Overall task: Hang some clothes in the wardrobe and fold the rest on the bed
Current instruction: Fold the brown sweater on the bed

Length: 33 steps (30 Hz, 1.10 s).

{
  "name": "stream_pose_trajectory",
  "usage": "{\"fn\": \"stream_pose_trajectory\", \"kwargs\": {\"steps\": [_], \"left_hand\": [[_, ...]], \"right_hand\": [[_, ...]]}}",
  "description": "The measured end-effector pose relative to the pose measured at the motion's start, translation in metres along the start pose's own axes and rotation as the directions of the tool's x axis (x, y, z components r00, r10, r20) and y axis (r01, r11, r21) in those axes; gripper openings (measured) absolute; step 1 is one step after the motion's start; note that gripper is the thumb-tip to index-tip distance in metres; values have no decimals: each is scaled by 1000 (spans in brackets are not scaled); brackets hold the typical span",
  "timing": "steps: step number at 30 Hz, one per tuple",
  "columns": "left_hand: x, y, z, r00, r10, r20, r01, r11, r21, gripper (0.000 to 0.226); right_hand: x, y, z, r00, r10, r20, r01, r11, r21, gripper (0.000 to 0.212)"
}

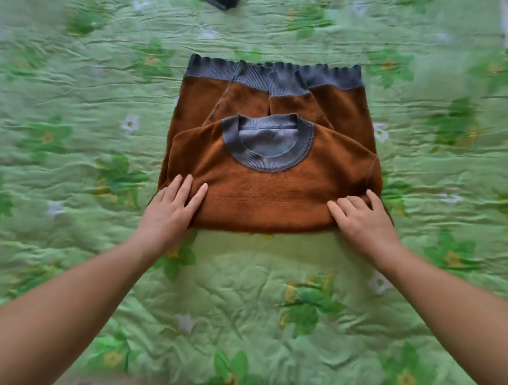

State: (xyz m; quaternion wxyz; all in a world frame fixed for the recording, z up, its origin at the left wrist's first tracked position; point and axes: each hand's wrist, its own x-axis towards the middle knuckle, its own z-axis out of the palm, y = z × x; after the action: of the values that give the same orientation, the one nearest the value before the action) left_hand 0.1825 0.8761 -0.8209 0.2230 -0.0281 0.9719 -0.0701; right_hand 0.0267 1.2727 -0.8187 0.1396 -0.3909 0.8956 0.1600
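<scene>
Roughly square — brown sweater (275,197), grey collar (264,164)

One sweater (275,197); two hands, left (170,211) at seven o'clock, right (362,219) at five; one bedspread (82,110); one dark item (223,3) at twelve.

Sweater (270,197) on bed (82,165) — garment (222,3) behind it.

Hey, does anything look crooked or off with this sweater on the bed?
Slightly. The brown sweater is folded unevenly: its top layer bulges wider than the layer beneath, and one grey cuff lies slanted across the hem band. No damage shows.
</scene>
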Motion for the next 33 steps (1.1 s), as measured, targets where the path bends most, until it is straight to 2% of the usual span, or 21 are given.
{"fn": "stream_pose_trajectory", "kwargs": {"steps": [2, 4, 8, 16, 20, 22, 23, 25, 27, 28, 29, 31, 33], "left_hand": [[-1, 4, 2, 998, 24, -60, -25, 999, -20, 75], [-7, 5, 4, 994, 36, -104, -40, 998, -41, 67], [-25, 3, 4, 998, 24, 55, -18, 993, -121, 79], [-124, 33, 13, 954, 124, 274, -86, 985, -146, 80], [-166, 49, 27, 955, 183, 234, -159, 980, -120, 91], [-166, 47, 34, 939, 169, 298, -128, 980, -152, 97], [-162, 43, 34, 937, 138, 321, -74, 976, -205, 94], [-148, 35, 27, 987, 36, 156, 24, 930, -366, 81], [-131, 26, 17, 983, -176, -42, 134, 864, -485, 64], [-119, 22, 12, 956, -289, -58, 216, 820, -530, 64], [-107, 18, 7, 927, -374, -21, 294, 762, -577, 68], [-81, 8, -3, 897, -431, 96, 384, 654, -651, 71], [-61, 1, -9, 896, -416, 157, 407, 624, -667, 51]], "right_hand": [[2, -3, -1, 1000, 25, 19, -26, 999, 40, 41], [-3, -4, -2, 995, 34, 88, -42, 995, 86, 46], [-30, 1, -4, 982, -18, 189, 3, 997, 83, 56], [-122, -31, 3, 936, -108, 334, 66, 988, 137, 61], [-160, -47, 15, 965, -172, 197, 138, 975, 174, 67], [-163, -51, 23, 980, -154, 125, 123, 967, 223, 59], [-160, -50, 24, 989, -127, 80, 102, 959, 265, 51], [-143, -45, 21, 999, -30, -24, 36, 925, 378, 49], [-115, -36, 9, 984, 144, -108, -79, 882, 464, 45], [-99, -30, 2, 964, 243, -111, -166, 870, 464, 47], [-83, -24, -4, 940, 333, -66, -272, 855, 441, 55], [-52, -10, -16, 889, 432, 152, -454, 788, 415, 69], [-29, 1, -19, 826, 423, 373, -557, 715, 423, 59]]}}
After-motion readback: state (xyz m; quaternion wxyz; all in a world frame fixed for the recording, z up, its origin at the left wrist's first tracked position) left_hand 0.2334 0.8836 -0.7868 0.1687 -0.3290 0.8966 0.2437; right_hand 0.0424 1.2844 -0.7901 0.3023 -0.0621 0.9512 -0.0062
